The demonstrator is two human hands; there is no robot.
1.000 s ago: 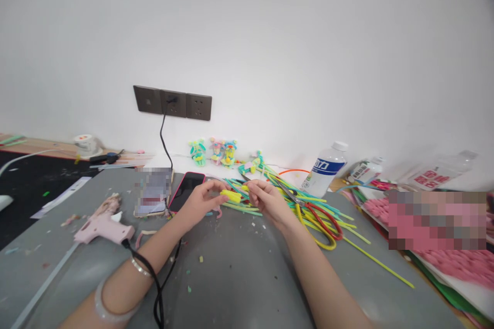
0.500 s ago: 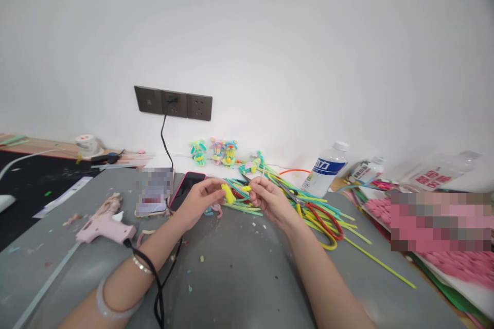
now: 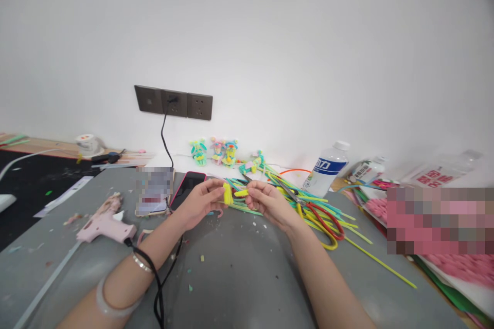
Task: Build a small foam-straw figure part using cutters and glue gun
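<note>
My left hand (image 3: pixel 204 200) pinches a bunched, folded yellow pipe-cleaner shape (image 3: pixel 228 194) between thumb and fingers. Facing it, my right hand (image 3: pixel 268 203) has a short yellow pipe-cleaner piece (image 3: pixel 242 193) by one end, its free tip pointing left at the shape. A small gap shows between the two yellow parts. Behind and right of my right hand lies a loose pile of green, teal and yellow pipe cleaners (image 3: pixel 349 218). Scissors with red and yellow handles (image 3: pixel 326 221) rest on that pile, blades toward the wall.
A pink glue gun (image 3: pixel 104 226) lies at left, its black cord (image 3: pixel 156 277) passing over my left forearm. Two phones (image 3: pixel 154 193) lie behind my left hand. Small colourful figures (image 3: pixel 230 153) stand by the wall. A bottle (image 3: pixel 326 167) leans at right, near a pink woven item (image 3: pixel 459 270).
The yellow shape in my left hand has turned more upright. The short piece in my right hand has dropped slightly and now shows more of its length.
</note>
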